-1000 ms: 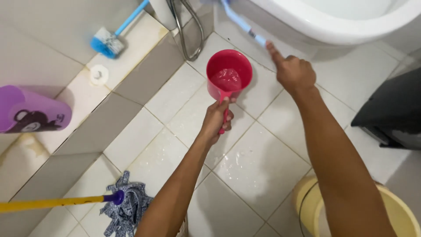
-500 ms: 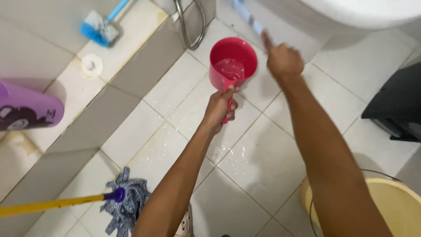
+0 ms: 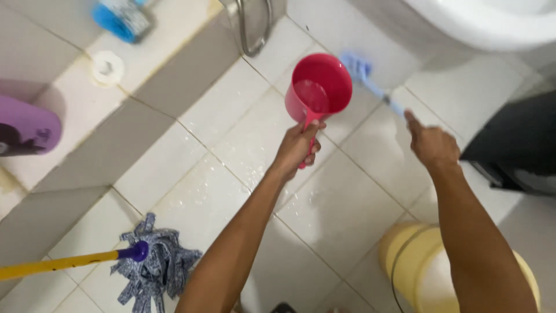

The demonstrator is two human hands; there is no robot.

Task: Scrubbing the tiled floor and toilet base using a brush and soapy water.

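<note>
My left hand (image 3: 298, 148) grips the handle of a red water dipper (image 3: 318, 87), held over the white tiled floor (image 3: 220, 139) with a little water inside. My right hand (image 3: 431, 145) holds the thin handle of a blue brush (image 3: 362, 72), whose head rests on the floor tiles just right of the dipper, below the white toilet bowl (image 3: 492, 23). Wet patches and droplets lie on the tiles under my left arm.
A grey string mop (image 3: 153, 266) with a yellow pole lies at bottom left. A yellow bucket (image 3: 417, 266) stands at bottom right. A black bin (image 3: 515, 145) sits at right, a purple container (image 3: 26, 127) at left, a blue scrub brush (image 3: 121, 17) and metal hose (image 3: 255, 29) at top.
The blue brush has come down from beside the toilet bowl onto the floor tiles. My right hand moved down and right. The dipper stays held in my left hand.
</note>
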